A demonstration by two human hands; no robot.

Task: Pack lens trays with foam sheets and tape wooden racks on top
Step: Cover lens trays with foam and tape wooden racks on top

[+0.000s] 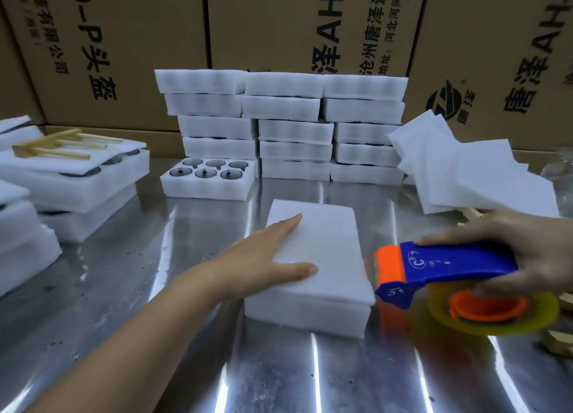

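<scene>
The left hand (266,254) lies flat at the centre of the frame, fingers straight and together, thumb spread wide. It presses on a foam sheet (331,242) that covers a tray (307,316) on the steel table (124,288). The fingertips reach toward the sheet's far left corner, and the thumb rests on its near half.

At the right edge, the right hand (533,254) grips a blue and orange dispenser (449,266). Its fingers curl over the top of the blue body and the thumb wraps underneath. The orange nose points left, just beside the tray's right side; contact cannot be told. A yellowish tape roll (496,316) sits on the orange hub below the hand.

Behind the covered tray, an open tray (210,192) holds six dark lenses (204,173) in round pockets. A stack (294,127) of closed white trays rises behind it in three columns, against brown cartons (124,40) printed with black characters.

In the upper left, a wooden rack (59,145) lies on a foam sheet over more trays (86,189), with dark lenses showing at the sheet's edge. In the upper right, loose foam sheets (483,176) lean in a fanned heap. Pale wood pieces (558,341) show at the lower right edge.
</scene>
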